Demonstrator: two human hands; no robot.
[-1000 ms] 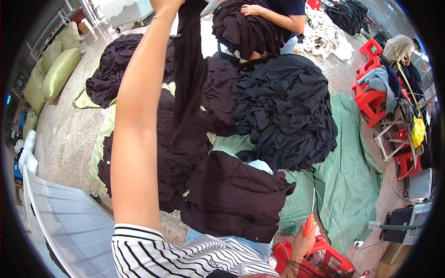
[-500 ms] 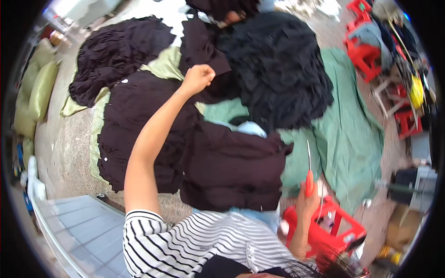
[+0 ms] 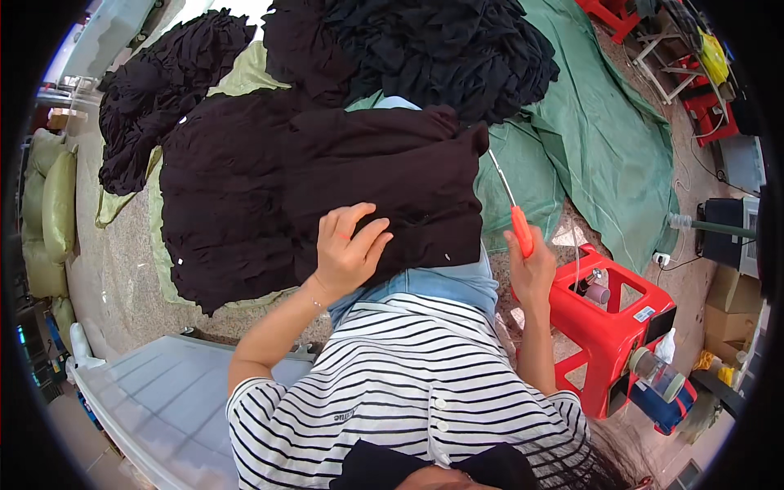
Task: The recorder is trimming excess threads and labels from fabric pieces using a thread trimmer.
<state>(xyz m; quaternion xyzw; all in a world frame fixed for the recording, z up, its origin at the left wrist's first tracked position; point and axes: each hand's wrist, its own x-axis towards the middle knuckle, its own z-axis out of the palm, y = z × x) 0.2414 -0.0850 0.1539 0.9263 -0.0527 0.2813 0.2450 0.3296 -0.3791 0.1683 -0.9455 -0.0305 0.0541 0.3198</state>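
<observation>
Across my lap lies dark maroon-brown cloth, a garment or cut piece, its near edge over my blue jeans. Above its near part is my left hand, empty, with fingers apart and slightly curled; whether the fingertips press on the fabric I cannot tell. My right hand is closed around a tool with an orange handle and a long, thin metal blade, pointing up and away beside the cloth's right edge. The palm hides part of the handle, so its exact kind is unclear.
Heaps of dark cloth and near-black cloth lie ahead on the floor. A green sheet spreads to the right. Beside my right arm stands a red plastic stool with a clear jar at its side. A pale, ribbed panel is at left.
My left hand has come back from the far heap to above the cloth on my lap, its fingers spreading. The tool stays in my right hand. The view has tilted down toward my lap.
</observation>
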